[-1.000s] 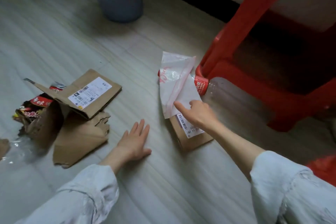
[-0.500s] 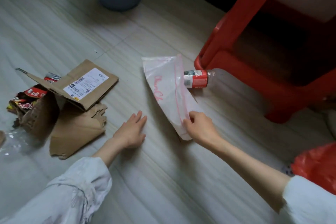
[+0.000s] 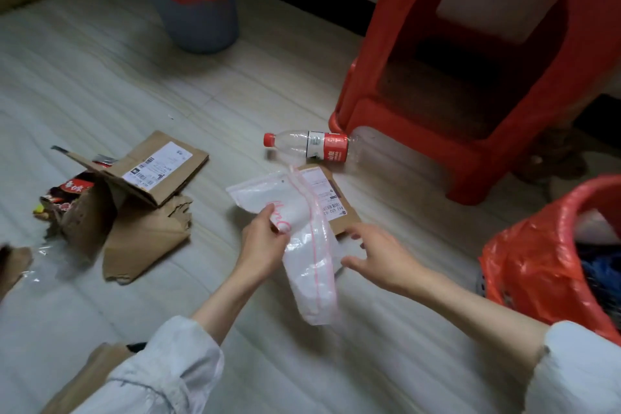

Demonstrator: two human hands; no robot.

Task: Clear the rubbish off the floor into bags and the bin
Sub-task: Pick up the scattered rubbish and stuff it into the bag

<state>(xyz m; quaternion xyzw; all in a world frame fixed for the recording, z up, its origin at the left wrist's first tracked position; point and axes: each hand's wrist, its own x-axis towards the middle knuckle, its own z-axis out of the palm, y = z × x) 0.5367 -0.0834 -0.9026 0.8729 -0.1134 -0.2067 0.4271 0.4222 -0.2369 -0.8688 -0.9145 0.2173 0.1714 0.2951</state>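
My left hand [image 3: 262,245] grips a clear zip bag [image 3: 302,245] with a red seal strip, lifted off the floor at the centre. My right hand [image 3: 379,255] hovers just right of the bag with fingers spread, holding nothing. Under and behind the bag a small piece of cardboard with a barcode label [image 3: 332,202] lies flat. An empty plastic bottle [image 3: 309,146] with a red cap and red label lies on its side beyond it. A grey bin with a red liner [image 3: 198,3] stands at the back. A red rubbish bag [image 3: 537,262] sits open at my right.
Torn cardboard with a shipping label [image 3: 148,185] and a dark snack wrapper [image 3: 67,191] lie on the floor at the left, beside clear plastic film [image 3: 37,262]. A red plastic stool [image 3: 470,77] stands at the right back, next to the bottle.
My left hand left the floor and took hold of the zip bag. My right hand let the bag go. The bag now hangs clear of the labelled cardboard and the bottle.
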